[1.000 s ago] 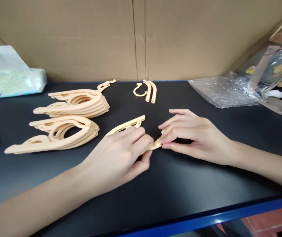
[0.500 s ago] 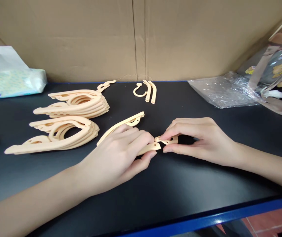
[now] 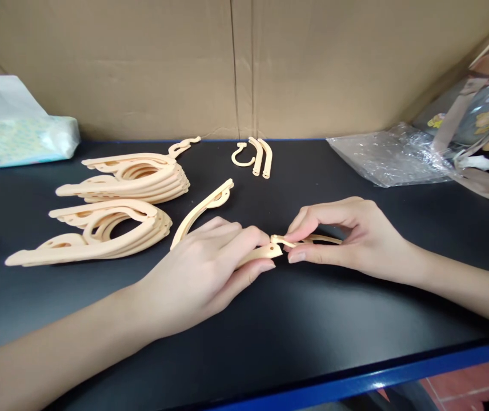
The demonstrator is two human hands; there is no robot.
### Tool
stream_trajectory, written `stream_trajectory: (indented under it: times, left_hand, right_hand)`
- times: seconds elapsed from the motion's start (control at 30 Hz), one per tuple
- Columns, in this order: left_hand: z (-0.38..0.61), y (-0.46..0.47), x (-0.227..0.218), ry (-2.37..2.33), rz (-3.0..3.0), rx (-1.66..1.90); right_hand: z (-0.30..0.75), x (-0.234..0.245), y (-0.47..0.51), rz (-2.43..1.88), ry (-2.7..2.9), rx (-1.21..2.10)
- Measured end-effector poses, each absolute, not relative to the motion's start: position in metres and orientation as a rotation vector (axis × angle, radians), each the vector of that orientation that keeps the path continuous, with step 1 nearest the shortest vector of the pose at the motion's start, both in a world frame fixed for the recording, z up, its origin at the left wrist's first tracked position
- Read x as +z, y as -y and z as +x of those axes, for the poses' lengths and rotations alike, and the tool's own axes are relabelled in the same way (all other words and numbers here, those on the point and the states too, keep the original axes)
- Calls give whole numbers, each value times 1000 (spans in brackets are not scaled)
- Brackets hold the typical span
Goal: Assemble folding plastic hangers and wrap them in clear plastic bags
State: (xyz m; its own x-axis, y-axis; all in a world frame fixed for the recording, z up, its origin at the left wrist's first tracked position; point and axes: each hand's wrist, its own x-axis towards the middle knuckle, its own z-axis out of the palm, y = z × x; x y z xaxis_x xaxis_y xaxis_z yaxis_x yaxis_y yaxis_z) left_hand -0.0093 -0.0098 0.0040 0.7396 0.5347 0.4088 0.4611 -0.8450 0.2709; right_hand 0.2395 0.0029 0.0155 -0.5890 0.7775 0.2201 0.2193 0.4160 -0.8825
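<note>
Cream plastic folding-hanger parts are in my hands, low over the black table. My left hand [image 3: 214, 271] is closed on a hanger arm [image 3: 265, 253], whose end with a small hole sticks out past the thumb. My right hand [image 3: 343, 234] pinches a thin curved hanger piece [image 3: 327, 237] between thumb and fingers. One end of that piece meets or lies right against the tip of the arm; whether they are joined I cannot tell. Beyond my left knuckles a slotted hanger arm [image 3: 204, 208] angles up, its lower end hidden behind the hand.
Two stacks of folded hangers, a rear one [image 3: 171, 182] and a nearer one [image 3: 141, 240], lie at the left. A loose hook [image 3: 235, 158] and two curved strips [image 3: 267, 160] lie at the back. Clear plastic bag [image 3: 381, 162] at right, tissue pack [image 3: 34, 140] at left, cardboard wall [image 3: 141, 68] behind.
The piece in my right hand has turned and now shows its thin edge further right. The slotted arm beyond my left hand has swung to a steeper angle.
</note>
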Motion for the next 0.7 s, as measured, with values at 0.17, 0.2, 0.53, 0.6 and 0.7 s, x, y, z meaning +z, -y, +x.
stream_trajectory:
  times: [0.17,0.2,0.53,0.6,0.7]
  left_hand:
    - [-9,12,2,-796,2713,723]
    - [-9,12,2,-796,2702,714]
    - [-7,13,1,-837,2689,675]
    - [-8,15,0,-832,2694,659]
    - [-9,16,-1,-838,2696,630]
  right_hand:
    - [239,17,-2,-831,2050,1158]
    - [239,16,-2,-832,2051,1164]
    - [237,15,-1,-805,2114,1138]
    - [238,15,-1,-802,2130,1128]
    - [240,14,-1,-788,2145,1116]
